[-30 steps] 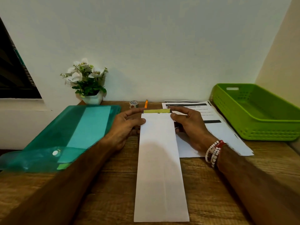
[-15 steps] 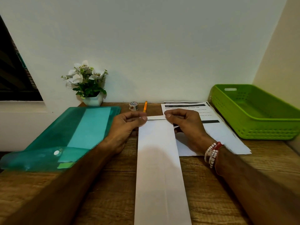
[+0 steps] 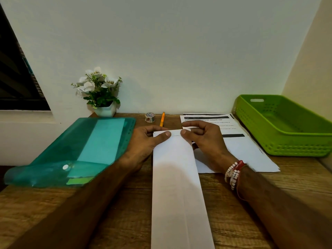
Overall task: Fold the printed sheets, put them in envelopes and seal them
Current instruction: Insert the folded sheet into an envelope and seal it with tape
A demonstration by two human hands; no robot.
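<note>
1. White envelope lies lengthwise on the bench between your forearms, with its flap at the far end.
2. The yellow-green adhesive strip, exposed a second ago, is now covered because the flap is folded down.
3. Your left hand and right hand each pinch the flap end, thumbs on the seam.
4. Sealing looks nearly done. The printed sheets to the right await folding.

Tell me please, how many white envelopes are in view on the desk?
1. The white envelope lies on the desk, left hand and right hand pinching its far end. Something pale inside the teal folder may be more envelopes; I cannot tell.
</note>
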